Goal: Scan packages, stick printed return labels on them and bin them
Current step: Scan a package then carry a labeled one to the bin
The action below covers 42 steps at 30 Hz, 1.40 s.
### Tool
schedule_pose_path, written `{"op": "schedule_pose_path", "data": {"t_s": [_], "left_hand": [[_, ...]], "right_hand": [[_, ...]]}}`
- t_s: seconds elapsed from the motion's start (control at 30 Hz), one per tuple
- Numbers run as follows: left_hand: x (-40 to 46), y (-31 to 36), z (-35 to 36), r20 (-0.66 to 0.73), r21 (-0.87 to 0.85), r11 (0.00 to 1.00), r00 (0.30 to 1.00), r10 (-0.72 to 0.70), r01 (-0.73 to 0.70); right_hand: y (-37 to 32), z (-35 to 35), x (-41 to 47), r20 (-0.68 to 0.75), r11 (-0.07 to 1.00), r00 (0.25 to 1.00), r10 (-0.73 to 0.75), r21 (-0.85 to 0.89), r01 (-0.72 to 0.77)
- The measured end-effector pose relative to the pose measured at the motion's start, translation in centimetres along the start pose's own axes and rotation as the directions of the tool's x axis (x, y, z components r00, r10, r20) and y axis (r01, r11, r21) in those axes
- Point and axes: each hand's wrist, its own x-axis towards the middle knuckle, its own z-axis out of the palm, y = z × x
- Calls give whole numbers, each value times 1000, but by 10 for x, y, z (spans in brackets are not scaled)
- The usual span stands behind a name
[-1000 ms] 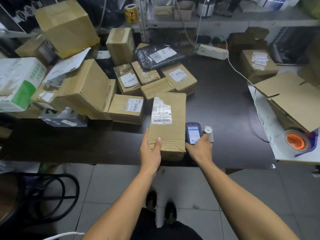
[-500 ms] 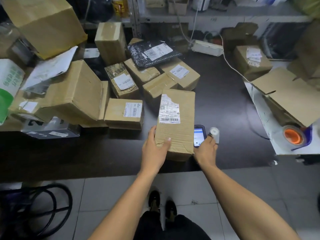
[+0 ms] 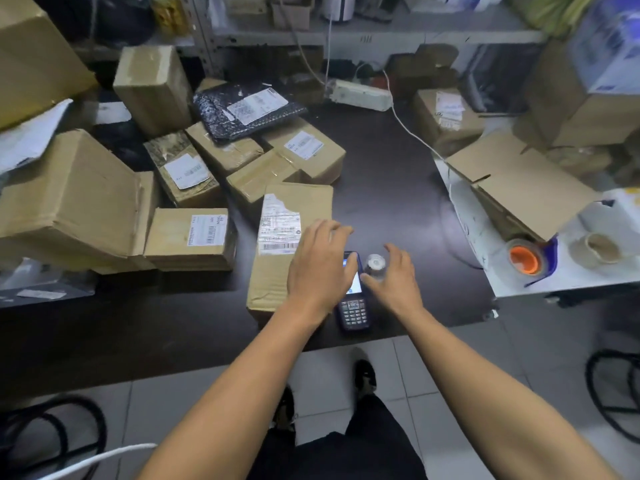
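Crowding the frame's left half, parcels [image 3: 188,237] hem in the box [image 3: 277,271] at centre. Left hand [image 3: 317,270] hovers spread over it and the scanner [image 3: 353,306] — right hand [image 3: 394,277] loosely open beside the label roll [image 3: 375,266].

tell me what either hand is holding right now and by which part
Nothing is held. The left hand hovers open over the box and scanner; the right hand is open beside the label roll.

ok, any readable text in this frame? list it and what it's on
None fully legible.
Label on the box by the left hand: barcode and print, blurred.
Labels on the other boxes and the black mailer: too small.
Handheld scanner: screen and keys unreadable.
Shelf edge: a short mark, unclear.
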Motion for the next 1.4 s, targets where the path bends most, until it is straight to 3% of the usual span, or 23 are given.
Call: {"op": "schedule_pose_path", "data": {"t_s": [0.13,0.23,0.3,0.37,0.47,0.6,0.67,0.73,0.8,0.87,0.93,1.03,1.17,1.4], "left_hand": [[16,29,24,-14,-65,997,999,-36,35],[25,43,49,17,-202,959,980,-200,200],[30,53,67,54,-336,876,935,-350,347],[33,59,83,188,-408,752,854,-486,517],[35,65,111,448,-489,554,739,-503,674],[41,75,129,515,-644,330,710,-480,690],[46,79,131,495,-666,303,708,-503,682],[49,78,133,485,-686,274,705,-518,674],[51,75,133,483,-690,263,699,-528,675],[52,72,133,505,-660,287,694,-513,694],[52,69,133,551,-620,325,691,-468,714],[51,65,136,595,-603,310,673,-439,735],[50,61,137,607,-666,214,686,-402,714],[55,56,145,507,-645,434,777,-374,629]], "right_hand": [[20,-9,25,168,989,976,-139,-19,144],[38,-28,38,169,978,984,-54,209,18],[47,-45,47,181,911,983,-9,407,-67],[50,-61,50,258,782,966,14,599,-171],[52,-82,52,400,604,916,-28,737,-303],[64,-95,64,468,607,878,-104,729,-317],[70,-99,67,495,587,859,-127,736,-337],[73,-102,67,486,650,867,-110,695,-307],[79,-100,69,361,814,927,-101,565,-132],[86,-98,71,149,915,964,-219,375,149],[88,-97,74,38,874,894,-447,232,427],[86,-98,82,26,757,758,-652,71,649],[83,-102,90,123,781,773,-622,29,624],[76,-109,99,199,854,832,-518,75,515]]}}
